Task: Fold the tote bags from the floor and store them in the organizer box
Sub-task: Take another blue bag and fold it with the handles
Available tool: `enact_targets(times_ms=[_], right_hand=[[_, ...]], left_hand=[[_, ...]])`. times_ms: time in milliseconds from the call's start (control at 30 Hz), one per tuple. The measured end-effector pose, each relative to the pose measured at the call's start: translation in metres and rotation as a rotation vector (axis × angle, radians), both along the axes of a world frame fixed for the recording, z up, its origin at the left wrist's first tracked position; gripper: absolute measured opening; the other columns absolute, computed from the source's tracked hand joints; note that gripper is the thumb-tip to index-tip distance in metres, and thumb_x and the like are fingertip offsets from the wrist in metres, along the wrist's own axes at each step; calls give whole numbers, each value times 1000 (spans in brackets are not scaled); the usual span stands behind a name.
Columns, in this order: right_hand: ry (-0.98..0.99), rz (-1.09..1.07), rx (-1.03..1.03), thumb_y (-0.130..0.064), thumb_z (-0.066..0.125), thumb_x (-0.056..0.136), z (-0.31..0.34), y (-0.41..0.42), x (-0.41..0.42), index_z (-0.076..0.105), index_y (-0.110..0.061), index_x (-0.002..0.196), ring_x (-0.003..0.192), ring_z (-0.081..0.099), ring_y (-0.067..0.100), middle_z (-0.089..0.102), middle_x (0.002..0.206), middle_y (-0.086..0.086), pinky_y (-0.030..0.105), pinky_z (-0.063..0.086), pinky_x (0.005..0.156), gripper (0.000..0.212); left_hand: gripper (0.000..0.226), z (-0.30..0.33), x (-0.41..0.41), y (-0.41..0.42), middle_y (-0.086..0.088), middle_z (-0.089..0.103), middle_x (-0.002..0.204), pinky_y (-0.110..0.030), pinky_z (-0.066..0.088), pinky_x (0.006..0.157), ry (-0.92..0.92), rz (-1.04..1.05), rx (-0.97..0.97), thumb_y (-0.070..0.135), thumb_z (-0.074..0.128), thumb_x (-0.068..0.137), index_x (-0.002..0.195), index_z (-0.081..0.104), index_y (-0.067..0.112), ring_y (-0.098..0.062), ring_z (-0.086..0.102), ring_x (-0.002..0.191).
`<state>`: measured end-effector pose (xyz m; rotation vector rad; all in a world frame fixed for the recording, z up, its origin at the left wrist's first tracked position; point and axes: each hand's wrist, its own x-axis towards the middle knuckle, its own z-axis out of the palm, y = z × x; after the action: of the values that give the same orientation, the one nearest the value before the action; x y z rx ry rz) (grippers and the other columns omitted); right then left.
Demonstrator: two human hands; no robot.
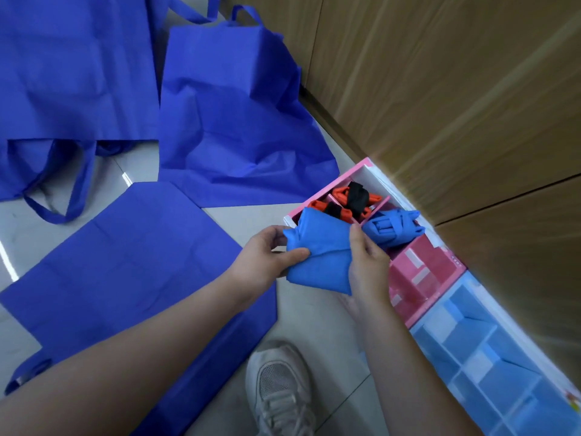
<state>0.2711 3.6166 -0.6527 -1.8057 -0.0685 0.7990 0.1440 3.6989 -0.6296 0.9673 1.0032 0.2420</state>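
Both hands, left hand (267, 258) and right hand (367, 262), are gripping a folded light-blue fabric tote bag (320, 250) over the pink divided cardboard organizer box (418, 272), which is holding a rolled blue bag (393, 229) and orange-and-black bundles (345, 199); the box's near corner is sitting hidden.

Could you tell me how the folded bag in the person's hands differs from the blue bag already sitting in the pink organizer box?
The held bag is gripped by the left hand and right hand above the floor; the stored bag rests in the pink organizer box. The held bag shows smooth, flat faces; the stored bag looks rolled and creased, and it appears smaller. Both are bright blue and folded.
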Motion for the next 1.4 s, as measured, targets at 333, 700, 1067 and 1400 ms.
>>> enact_targets(times_ms=[333, 700, 1067, 1400], right_hand=[[-249, 595, -80, -14, 69, 84, 42, -30, 66, 48, -33, 101, 83, 57, -10, 56, 95, -21, 5, 43, 70, 33], [-959, 1331, -513, -36, 64, 86, 23, -22, 85, 43, -30, 136, 118, 44, 19, 49, 130, -6, 27, 24, 94, 54], [-963, 1389, -621, -23, 57, 85, 21, -14, 85, 39, -30, 133, 116, 42, 20, 46, 121, -2, 33, 27, 96, 51], [-1150, 1370, -642, -12, 55, 82, 18, -15, 78, 41, -26, 124, 107, 45, 22, 48, 116, 0, 31, 31, 86, 47]], left_hand=[[35, -25, 42, -13, 1, 63, 107, -29, 46, 87, 184, -376, 596, 22, 67, 85, 117, 54, 16, -18, 59, 98], [42, -57, 40, -1, 7, 47, 135, -26, 32, 103, 493, -976, 1148, 31, 53, 93, 133, 47, 20, -16, 30, 130], [31, -61, 39, 1, -2, 58, 121, -39, 42, 94, 447, -940, 1157, 20, 56, 92, 122, 58, 13, -26, 39, 122], [26, -64, 41, 7, -1, 62, 112, -38, 45, 89, 434, -997, 1207, 22, 55, 93, 117, 61, 15, -26, 43, 114]])
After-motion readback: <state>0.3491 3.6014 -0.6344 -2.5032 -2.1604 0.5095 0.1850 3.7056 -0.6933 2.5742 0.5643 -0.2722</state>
